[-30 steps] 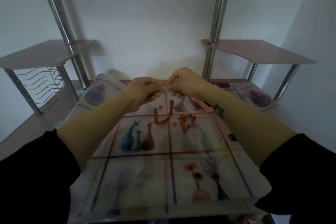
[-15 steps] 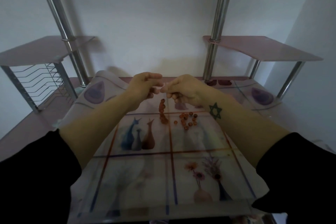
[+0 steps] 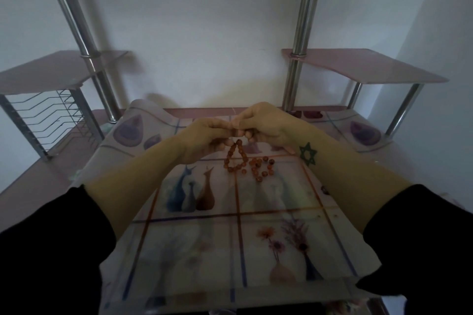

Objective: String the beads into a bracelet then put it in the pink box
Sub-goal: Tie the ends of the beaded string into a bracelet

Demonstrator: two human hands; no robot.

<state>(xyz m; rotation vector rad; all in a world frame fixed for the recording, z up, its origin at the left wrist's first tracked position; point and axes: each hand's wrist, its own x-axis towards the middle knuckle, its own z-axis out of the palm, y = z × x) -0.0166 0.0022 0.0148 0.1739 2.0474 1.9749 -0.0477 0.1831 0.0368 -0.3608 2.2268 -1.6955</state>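
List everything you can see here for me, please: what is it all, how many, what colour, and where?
beaded strand: one, orange-brown, hanging as a loop from both hands
loose beads: about a dozen, orange-brown, on the mat just right of the loop
mat: one, pale with printed vases and flowers, covering the desk
desk: one, pink, under the mat
metal poles: two, silver, rising at the back left and right
side shelves: two, pink, one on each pole
wire rack: one, silver, under the left shelf
left hand: pinching the strand's top, black sleeve
right hand: pinching the strand's top, black sleeve, green star tattoo on the forearm
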